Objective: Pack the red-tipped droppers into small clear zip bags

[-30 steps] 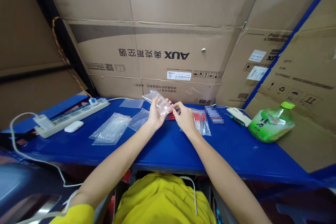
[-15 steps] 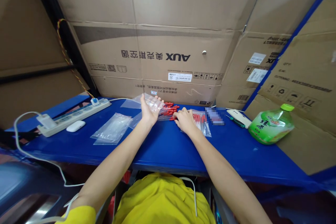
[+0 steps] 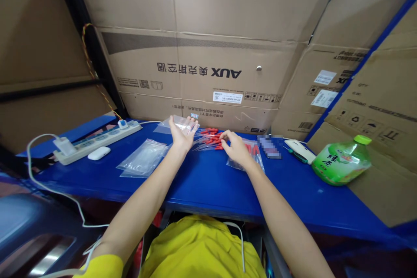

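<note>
My left hand, palm up, holds a clear plastic zip bag between thumb and fingers. Beside it lies a loose pile of thin red-handled tools, which look like small screwdrivers with slim pale shafts. My right hand is at the right edge of this pile, its thumb and forefinger curled but apart, with nothing visible between them. Under and beyond that hand lies a clear bag with several red-handled tools inside. A stack of clear bags rests left of my left forearm.
On the left are a white power strip and a white earphone case. A blurred-out flat object, a cream-coloured device and a green drink bottle stand along the right. Cardboard walls the blue table at the back.
My right hand has drawn back slightly from the pile, and its thumb and forefinger have come apart. The left hand still holds the bag, now a bit farther from the pile. The view has shifted slightly.
</note>
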### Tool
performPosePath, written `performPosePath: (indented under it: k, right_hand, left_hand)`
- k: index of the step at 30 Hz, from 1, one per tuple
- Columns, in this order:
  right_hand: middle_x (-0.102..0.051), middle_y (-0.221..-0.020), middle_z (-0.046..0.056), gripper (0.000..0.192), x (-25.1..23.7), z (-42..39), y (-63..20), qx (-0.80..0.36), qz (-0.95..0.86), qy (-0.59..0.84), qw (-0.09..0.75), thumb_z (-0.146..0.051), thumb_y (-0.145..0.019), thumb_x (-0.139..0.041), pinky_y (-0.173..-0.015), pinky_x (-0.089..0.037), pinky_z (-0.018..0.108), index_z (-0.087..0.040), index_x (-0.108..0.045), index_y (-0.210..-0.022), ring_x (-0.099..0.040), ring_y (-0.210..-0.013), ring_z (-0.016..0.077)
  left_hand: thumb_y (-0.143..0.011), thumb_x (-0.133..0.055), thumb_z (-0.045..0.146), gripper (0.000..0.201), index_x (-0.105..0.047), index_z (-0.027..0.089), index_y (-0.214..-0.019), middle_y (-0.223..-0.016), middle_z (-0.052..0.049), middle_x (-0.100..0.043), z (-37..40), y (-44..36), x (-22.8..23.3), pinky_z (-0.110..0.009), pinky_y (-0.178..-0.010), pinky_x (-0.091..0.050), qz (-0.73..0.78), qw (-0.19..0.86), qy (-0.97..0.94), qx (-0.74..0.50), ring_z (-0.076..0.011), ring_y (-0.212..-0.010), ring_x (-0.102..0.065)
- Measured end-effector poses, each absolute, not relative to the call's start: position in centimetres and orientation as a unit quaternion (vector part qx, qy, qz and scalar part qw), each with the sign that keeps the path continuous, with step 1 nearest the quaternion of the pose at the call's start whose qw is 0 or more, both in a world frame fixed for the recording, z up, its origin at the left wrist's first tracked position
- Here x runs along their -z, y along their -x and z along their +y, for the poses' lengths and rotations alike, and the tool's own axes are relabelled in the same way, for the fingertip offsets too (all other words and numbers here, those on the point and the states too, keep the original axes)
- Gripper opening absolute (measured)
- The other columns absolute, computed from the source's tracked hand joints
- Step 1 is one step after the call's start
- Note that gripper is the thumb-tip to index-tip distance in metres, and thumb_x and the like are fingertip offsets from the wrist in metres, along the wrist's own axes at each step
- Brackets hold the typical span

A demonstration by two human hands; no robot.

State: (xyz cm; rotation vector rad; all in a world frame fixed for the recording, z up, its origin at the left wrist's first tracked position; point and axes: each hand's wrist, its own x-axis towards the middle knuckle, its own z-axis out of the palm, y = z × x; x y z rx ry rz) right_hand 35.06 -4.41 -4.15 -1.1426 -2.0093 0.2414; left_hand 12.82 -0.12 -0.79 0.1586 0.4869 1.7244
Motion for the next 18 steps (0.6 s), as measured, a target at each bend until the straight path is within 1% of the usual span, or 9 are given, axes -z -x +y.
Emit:
performPosePath:
  k: [3,6,8,12,18]
  right_hand:
    - [-0.073,-0.097,0.005,0.008,3.0,-5.1,-34.7,-0.123,-0.74,0.412,0.517,-0.027,-0.095,-0.056,-0.09,-0.053,0.035,-0.024,-0.062,-0.099,-0.07,-0.092,0.0216]
    - [-0.074,-0.097,0.005,0.011,2.3,-6.0,-33.9,-0.125,-0.71,0.386,0.575,-0.031,-0.095,-0.058,-0.09,-0.055,0.036,-0.023,-0.064,-0.099,-0.071,-0.093,0.0222]
    - [-0.074,-0.098,0.006,0.012,2.4,-6.4,-33.3,-0.121,-0.713,0.38,0.577,-0.032,-0.095,-0.058,-0.091,-0.055,0.036,-0.024,-0.066,-0.1,-0.071,-0.093,0.0224]
    - [-0.075,-0.105,0.007,0.013,3.2,-6.6,-32.0,-0.124,-0.73,0.393,0.546,-0.032,-0.097,-0.06,-0.092,-0.057,0.036,-0.025,-0.069,-0.103,-0.071,-0.094,0.0225]
    - [-0.074,-0.099,0.006,0.01,3.8,-6.6,-31.0,-0.112,-0.726,0.407,0.544,-0.031,-0.096,-0.068,-0.088,-0.056,0.036,-0.025,-0.075,-0.098,-0.069,-0.086,0.022]
  left_hand:
    - [-0.095,-0.052,0.069,0.049,-0.065,0.021,-0.104,-0.094,-0.009,-0.065,0.1,-12.1,0.7,-0.035,-0.086,-0.063,0.201,0.622,-0.055,-0.755,-0.0222,-0.094,-0.071]
    - [-0.096,-0.051,0.068,0.048,-0.064,0.023,-0.104,-0.095,-0.009,-0.066,0.0,-12.3,0.8,-0.037,-0.086,-0.064,0.197,0.622,-0.055,-0.756,-0.0219,-0.093,-0.07]
    - [-0.096,-0.051,0.068,0.047,-0.063,0.023,-0.105,-0.096,-0.009,-0.068,-0.4,-13.0,0.8,-0.038,-0.088,-0.064,0.194,0.627,-0.06,-0.752,-0.022,-0.093,-0.071]
    - [-0.097,-0.053,0.064,0.046,-0.064,0.021,-0.104,-0.093,-0.008,-0.07,-1.5,-15.5,1.0,-0.039,-0.094,-0.062,0.183,0.664,-0.092,-0.72,-0.0201,-0.088,-0.071]
    - [-0.099,-0.054,0.06,0.044,-0.066,0.018,-0.098,-0.091,-0.008,-0.071,-2.9,-17.9,1.5,-0.04,-0.093,-0.062,0.164,0.701,-0.132,-0.681,-0.0199,-0.083,-0.071]
